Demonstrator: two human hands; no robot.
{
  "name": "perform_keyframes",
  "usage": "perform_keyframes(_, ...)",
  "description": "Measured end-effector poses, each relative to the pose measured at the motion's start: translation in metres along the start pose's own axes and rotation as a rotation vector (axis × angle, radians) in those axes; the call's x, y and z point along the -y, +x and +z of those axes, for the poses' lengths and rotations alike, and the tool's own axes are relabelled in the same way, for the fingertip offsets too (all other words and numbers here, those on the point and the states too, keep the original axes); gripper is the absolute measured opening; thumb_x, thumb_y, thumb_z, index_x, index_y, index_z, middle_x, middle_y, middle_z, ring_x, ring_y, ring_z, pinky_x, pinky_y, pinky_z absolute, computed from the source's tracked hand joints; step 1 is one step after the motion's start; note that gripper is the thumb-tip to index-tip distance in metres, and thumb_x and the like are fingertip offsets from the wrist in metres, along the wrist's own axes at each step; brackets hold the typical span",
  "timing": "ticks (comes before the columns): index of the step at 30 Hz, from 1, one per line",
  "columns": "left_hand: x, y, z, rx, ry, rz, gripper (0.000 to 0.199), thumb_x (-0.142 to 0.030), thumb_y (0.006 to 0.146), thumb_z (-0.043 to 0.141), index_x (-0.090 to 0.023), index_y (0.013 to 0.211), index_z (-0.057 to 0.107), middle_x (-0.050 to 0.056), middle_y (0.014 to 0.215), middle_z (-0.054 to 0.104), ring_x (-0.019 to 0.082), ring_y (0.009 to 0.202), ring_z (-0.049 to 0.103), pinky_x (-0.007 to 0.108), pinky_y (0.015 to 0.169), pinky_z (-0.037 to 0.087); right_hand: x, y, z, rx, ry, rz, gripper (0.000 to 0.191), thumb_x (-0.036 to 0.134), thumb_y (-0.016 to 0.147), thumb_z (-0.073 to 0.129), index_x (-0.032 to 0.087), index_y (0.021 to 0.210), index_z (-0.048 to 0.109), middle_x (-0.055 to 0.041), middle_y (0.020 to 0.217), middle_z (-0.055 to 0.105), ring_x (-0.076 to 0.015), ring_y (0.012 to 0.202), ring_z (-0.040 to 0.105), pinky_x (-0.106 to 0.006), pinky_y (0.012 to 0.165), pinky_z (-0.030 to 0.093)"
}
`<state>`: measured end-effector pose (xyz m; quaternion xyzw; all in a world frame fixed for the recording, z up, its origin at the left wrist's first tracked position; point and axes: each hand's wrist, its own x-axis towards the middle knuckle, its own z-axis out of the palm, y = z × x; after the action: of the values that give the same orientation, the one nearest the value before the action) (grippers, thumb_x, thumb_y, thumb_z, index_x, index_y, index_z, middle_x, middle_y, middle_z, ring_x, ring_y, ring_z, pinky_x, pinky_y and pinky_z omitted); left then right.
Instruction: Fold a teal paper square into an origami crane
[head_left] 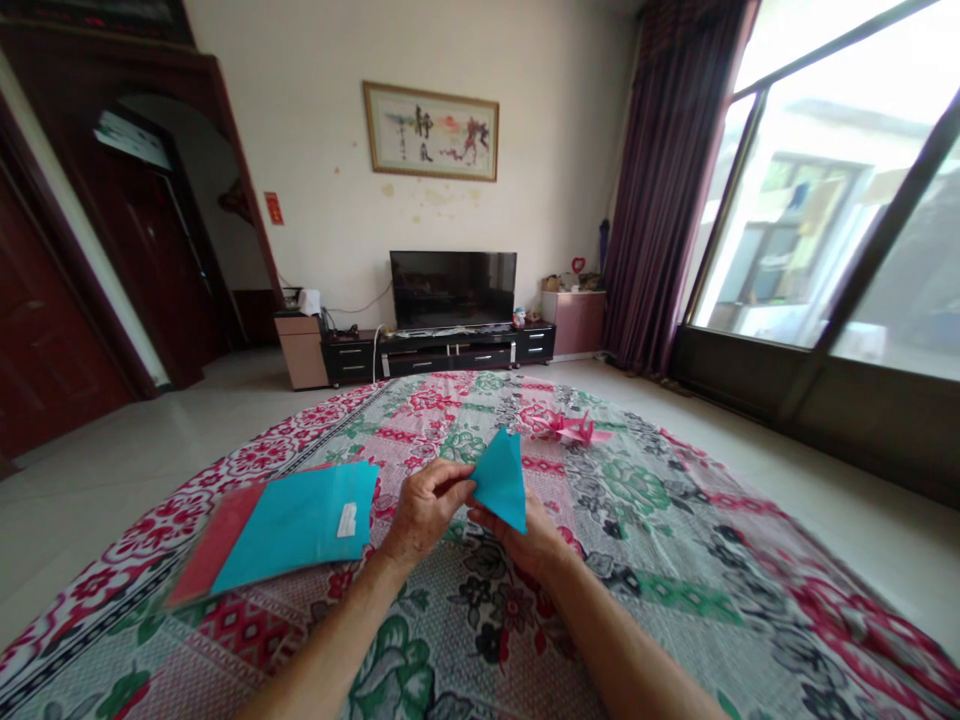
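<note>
A folded blue paper [501, 480] with a pointed, triangular shape is held up above the patterned tablecloth. My left hand [427, 505] pinches its left corner between thumb and fingers. Behind and below the paper, my right hand [531, 538] grips it from the right; part of that hand's fingers is hidden by the paper. To the left lies a clear packet of blue paper sheets [292, 525] with a small white label and a red sheet [221, 545] at its left side. Pink folded paper figures [579, 430] rest on the cloth beyond my right hand.
The round table has a floral cloth [645, 610] over it. Past its far edge stand a low black cabinet [465, 352] and a television [453, 290]. A purple curtain [652, 200] and large windows are at the right.
</note>
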<state>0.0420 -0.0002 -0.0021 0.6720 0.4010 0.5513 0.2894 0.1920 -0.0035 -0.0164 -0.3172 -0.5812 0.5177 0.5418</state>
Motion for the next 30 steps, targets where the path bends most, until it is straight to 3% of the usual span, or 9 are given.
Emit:
perform_keyframes(3, 0.001, 0.000, 0.001, -0.009, -0.085, -0.093, 0.017, -0.029, 0.070, 0.065, -0.017, 0.082, 0.070, 0.003, 0.073, 0.067, 0.017, 0.068, 0.062, 0.027, 0.065, 0.049, -0.010, 0.002, 0.004, -0.034, 0.178, 0.083, 0.017, 0.035, 0.066, 0.068, 0.018, 0.066, 0.065, 0.0008, 0.063, 0.060, -0.0095, 0.054, 0.045, -0.023, 0.057, 0.040)
perform_keyframes(7, 0.003, 0.001, 0.002, -0.051, -0.142, -0.208, 0.016, -0.030, 0.066, 0.068, -0.017, 0.075, 0.069, 0.000, 0.061, 0.065, 0.015, 0.059, 0.059, 0.025, 0.058, 0.047, -0.019, 0.003, 0.005, -0.065, 0.268, 0.091, 0.019, 0.032, 0.066, 0.070, 0.015, 0.074, 0.067, 0.0006, 0.065, 0.062, -0.0077, 0.053, 0.043, -0.020, 0.053, 0.037)
perform_keyframes(15, 0.007, 0.001, 0.003, -0.033, -0.164, -0.280, 0.020, -0.034, 0.066, 0.066, -0.016, 0.073, 0.069, 0.001, 0.067, 0.066, 0.013, 0.060, 0.057, 0.022, 0.055, 0.044, 0.001, 0.002, 0.010, -0.067, 0.207, 0.087, 0.021, 0.033, 0.066, 0.068, 0.013, 0.071, 0.068, 0.0017, 0.060, 0.059, -0.0073, 0.054, 0.039, -0.019, 0.053, 0.036)
perform_keyframes(22, 0.004, -0.001, 0.008, -0.161, -0.312, -0.375, 0.019, -0.032, 0.064, 0.064, -0.015, 0.071, 0.065, 0.000, 0.059, 0.061, 0.013, 0.055, 0.053, 0.022, 0.051, 0.041, 0.001, 0.002, 0.012, -0.155, 0.175, 0.070, 0.022, 0.035, 0.064, 0.069, 0.014, 0.073, 0.068, 0.0012, 0.059, 0.059, -0.0101, 0.056, 0.046, -0.021, 0.054, 0.039)
perform_keyframes(26, 0.007, -0.002, 0.006, -0.174, -0.347, -0.332, 0.021, -0.033, 0.065, 0.062, -0.015, 0.076, 0.067, 0.002, 0.068, 0.066, 0.015, 0.061, 0.054, 0.025, 0.056, 0.043, -0.002, 0.004, 0.010, -0.171, 0.236, 0.070, 0.025, 0.037, 0.065, 0.069, 0.016, 0.076, 0.067, 0.0001, 0.064, 0.063, -0.0105, 0.056, 0.049, -0.022, 0.055, 0.041)
perform_keyframes(30, 0.006, -0.003, 0.004, -0.101, -0.314, -0.251, 0.024, -0.038, 0.065, 0.063, -0.015, 0.072, 0.067, 0.002, 0.068, 0.067, 0.017, 0.066, 0.056, 0.026, 0.061, 0.045, -0.006, 0.007, 0.007, -0.209, 0.269, 0.049, 0.027, 0.041, 0.068, 0.066, 0.016, 0.078, 0.066, -0.0006, 0.067, 0.065, -0.0101, 0.054, 0.051, -0.022, 0.054, 0.042)
